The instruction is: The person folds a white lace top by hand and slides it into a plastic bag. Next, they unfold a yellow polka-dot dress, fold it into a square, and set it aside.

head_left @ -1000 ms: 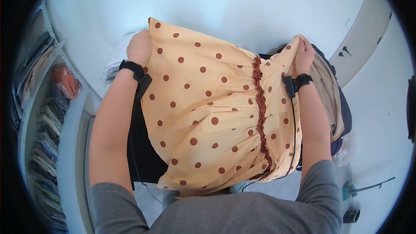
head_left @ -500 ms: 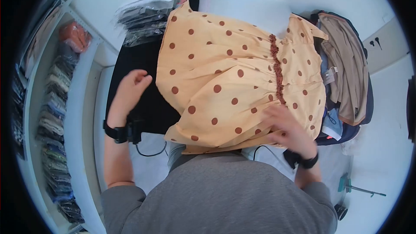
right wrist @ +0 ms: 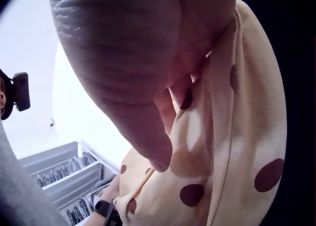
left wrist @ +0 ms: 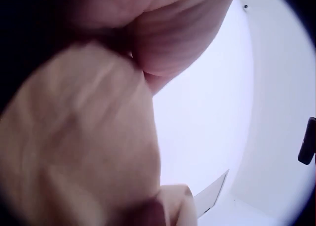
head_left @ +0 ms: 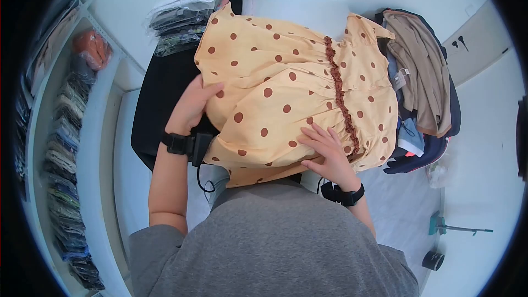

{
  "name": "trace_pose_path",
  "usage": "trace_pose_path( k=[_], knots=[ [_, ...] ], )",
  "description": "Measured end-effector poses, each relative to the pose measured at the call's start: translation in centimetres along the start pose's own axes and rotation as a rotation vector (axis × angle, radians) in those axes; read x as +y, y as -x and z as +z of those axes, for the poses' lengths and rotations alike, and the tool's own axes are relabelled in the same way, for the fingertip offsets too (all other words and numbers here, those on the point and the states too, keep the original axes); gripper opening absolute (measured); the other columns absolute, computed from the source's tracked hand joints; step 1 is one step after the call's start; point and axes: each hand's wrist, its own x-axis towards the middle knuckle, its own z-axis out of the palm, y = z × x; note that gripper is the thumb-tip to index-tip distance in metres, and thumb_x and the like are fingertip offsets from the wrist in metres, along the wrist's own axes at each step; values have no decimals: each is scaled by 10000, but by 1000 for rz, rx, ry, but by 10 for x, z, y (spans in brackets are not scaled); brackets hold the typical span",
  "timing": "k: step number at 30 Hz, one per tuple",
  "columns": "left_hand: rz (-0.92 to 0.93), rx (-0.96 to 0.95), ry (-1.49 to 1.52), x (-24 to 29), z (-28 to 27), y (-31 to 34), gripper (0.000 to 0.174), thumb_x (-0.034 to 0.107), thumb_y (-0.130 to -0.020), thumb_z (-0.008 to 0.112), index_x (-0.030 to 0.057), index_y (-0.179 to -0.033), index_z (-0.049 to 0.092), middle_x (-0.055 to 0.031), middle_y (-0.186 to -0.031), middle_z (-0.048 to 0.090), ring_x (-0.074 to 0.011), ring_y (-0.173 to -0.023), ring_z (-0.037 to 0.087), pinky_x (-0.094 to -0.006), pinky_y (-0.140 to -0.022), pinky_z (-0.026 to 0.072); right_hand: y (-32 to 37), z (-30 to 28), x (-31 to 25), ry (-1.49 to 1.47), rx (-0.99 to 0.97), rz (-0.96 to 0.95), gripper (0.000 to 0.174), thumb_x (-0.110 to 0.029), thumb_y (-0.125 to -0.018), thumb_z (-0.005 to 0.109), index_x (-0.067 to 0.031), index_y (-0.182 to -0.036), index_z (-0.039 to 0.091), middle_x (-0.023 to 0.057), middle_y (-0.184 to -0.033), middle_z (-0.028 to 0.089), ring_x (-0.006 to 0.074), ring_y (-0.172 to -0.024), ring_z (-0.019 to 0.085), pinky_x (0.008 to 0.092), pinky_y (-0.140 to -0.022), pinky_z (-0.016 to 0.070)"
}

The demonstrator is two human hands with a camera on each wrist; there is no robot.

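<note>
1. Nearest the person's grey shirt (head_left: 275,236), the right hand (head_left: 330,157) rests on the cloth, fingers extended and loosely spread, released.
2. The left hand (head_left: 192,102) touches the garment's left edge, thumb on top; I cannot tell whether it grasps the fabric.
3. The yellow dotted garment (head_left: 280,107) lies rumpled across a black surface (head_left: 157,99), its brown ruffle (head_left: 339,88) right of centre.
4. Beyond, right: piled clothes (head_left: 421,71); far left: a bagged stack (head_left: 184,19).
</note>
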Motion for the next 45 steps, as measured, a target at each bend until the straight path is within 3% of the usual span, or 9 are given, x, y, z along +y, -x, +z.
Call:
trace_pose_path(
  k=[10,15,18,20,23,25,32,40,45],
  knots=[
    [389,637,-458,12,-88,23,228,227,-897,602,27,-996,557,-32,-879,588,-102,-778,548,-221,-652,441,3,4,1,11,18,4,463,-138,-720,723,-131,-1166,599,58,-1303,532,265,-1305,388,473,-1094,233],
    [-44,354,-434,-27,-76,108,203,192,-917,508,50,-800,594,-3,-692,591,-74,-586,523,-214,-560,411,31,-27,21,-407,289,124,300,-6,-775,648,-64,-1069,650,77,-1170,608,213,-1130,538,303,-892,447],
    [-191,112,-404,-72,-77,140,166,155,-874,530,19,-865,624,-42,-764,632,-97,-667,561,-224,-627,440,58,-60,55,46,621,497,221,-103,-860,610,4,-1052,631,78,-1024,657,159,-978,585,273,-831,451],
    [-210,-2,-407,-96,-69,142,177,155,-864,547,8,-902,638,-55,-794,643,-109,-707,574,-235,-656,450,71,-66,80,-246,924,644,248,-157,-860,625,6,-1046,607,77,-950,638,160,-907,580,289,-816,452],
    [-360,-147,-538,-123,-39,136,269,158,-838,624,0,-1056,623,-76,-934,650,-146,-851,595,-270,-760,469,98,-62,134,-64,1103,764,345,-158,-838,665,22,-1104,538,83,-1032,586,160,-952,562,264,-837,443],
    [-289,-152,-232,-147,-26,127,348,254,-808,702,76,-1091,604,-9,-994,619,-103,-839,536,-237,-692,433,106,-53,146,-239,1086,771,384,-169,-836,673,34,-1121,516,92,-1052,573,165,-962,555,267,-843,442],
    [-455,-194,51,-236,-34,80,342,161,-848,673,81,-1163,566,-53,-1147,585,-165,-1078,525,-327,-895,445,129,-35,155,-513,980,802,469,-258,-801,727,34,-1092,503,72,-958,574,130,-847,534,252,-757,427],
    [-264,-166,42,-157,-15,129,492,48,-835,641,-19,-1283,451,-97,-1224,558,-208,-1117,532,-321,-938,443,130,-51,122,-731,650,889,304,-281,-878,640,0,-995,641,22,-869,648,95,-769,572,238,-716,433],
    [-109,-35,230,-73,-31,211,543,70,-795,625,-38,-1290,430,-144,-1236,549,-241,-1115,551,-353,-928,455,131,-58,115,-829,841,720,267,-223,-905,602,21,-1011,632,38,-887,670,100,-756,615,234,-682,477]
  ],
)
